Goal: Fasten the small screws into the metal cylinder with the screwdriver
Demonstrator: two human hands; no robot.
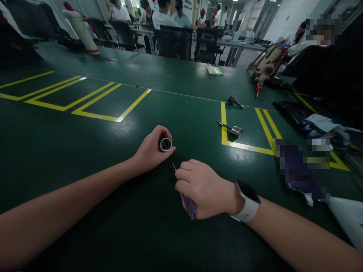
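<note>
My left hand (151,151) is wrapped round a short black cylinder (165,144) with a silver rim, its open end facing me. To the right and nearer, my right hand (198,187) is closed on a tool with a purple handle (189,207). The tool's thin metal tip (174,166) points up and left, below the cylinder and apart from it. At the tip lies a tiny dark piece, too small to name. A metal part with a thin shaft (235,130) lies right of my hands, and a similar dark part (234,101) lies behind it.
Yellow tape marks the green table (113,139). At the right are a red-tipped screwdriver (258,90), a white and blue cloth (326,128) and a blurred purple item (302,170). A small packet (214,70) and a white cylinder (82,32) stand farther back. People sit beyond the table.
</note>
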